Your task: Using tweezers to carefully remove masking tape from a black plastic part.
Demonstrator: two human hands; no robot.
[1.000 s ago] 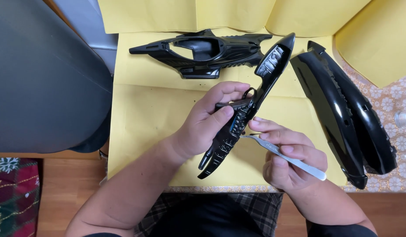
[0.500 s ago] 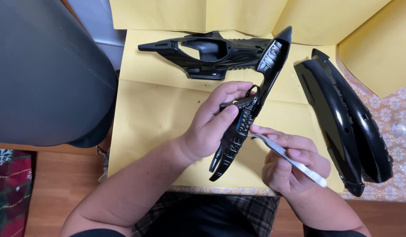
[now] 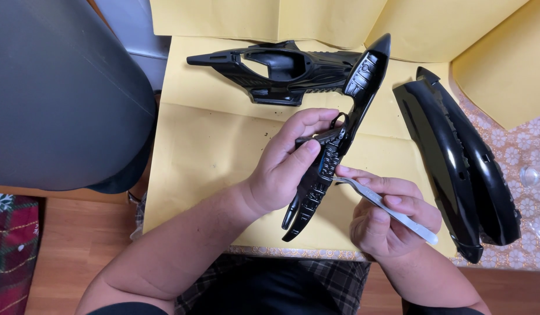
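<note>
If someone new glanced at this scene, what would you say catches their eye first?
Most striking is the long black plastic part held up in the middle by the left hand, while the right hand brings metal tweezers to its lower half. Behind it on the yellow paper lies a hollow black frame piece; two glossy black curved shells lie at the right.

The setting is a home hobby table: sheets of yellow paper (image 3: pixel 211 151) cover a floral lace-patterned tablecloth (image 3: pixel 518 146), beside a warm wooden plank floor (image 3: pixel 77 245) and a red snowflake-patterned fabric (image 3: pixel 10 245).
</note>
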